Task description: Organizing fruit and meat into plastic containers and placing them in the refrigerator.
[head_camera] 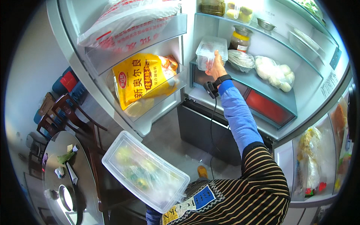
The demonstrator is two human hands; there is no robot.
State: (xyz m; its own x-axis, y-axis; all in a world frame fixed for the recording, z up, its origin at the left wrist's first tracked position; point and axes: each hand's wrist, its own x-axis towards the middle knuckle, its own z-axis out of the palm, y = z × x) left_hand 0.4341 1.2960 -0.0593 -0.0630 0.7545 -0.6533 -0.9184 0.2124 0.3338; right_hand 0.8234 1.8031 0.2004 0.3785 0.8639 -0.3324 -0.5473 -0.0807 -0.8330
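Observation:
My right hand (217, 66) reaches into an open refrigerator and grips the near side of a clear lidded plastic box (211, 47). That box rests on the lower shelf (244, 80), toward its left end. Beside it are a bagged bowl (241, 60) and a plastic bag of round white items (274, 73). A large translucent lidded container (146, 171) is tilted in front of my body at the lower left, its contents blurred by the lid. Beneath it, a bit of blue left sleeve (153, 216) shows; my left hand is out of view.
The left fridge door holds a yellow seasoning bag (144, 78) and a large white printed bag (129, 26). A jar with a yellow lid (239, 42) stands behind the box. A black cable (213, 126) hangs from my right wrist. A round table (84, 180) and wooden chairs (69, 111) are at left.

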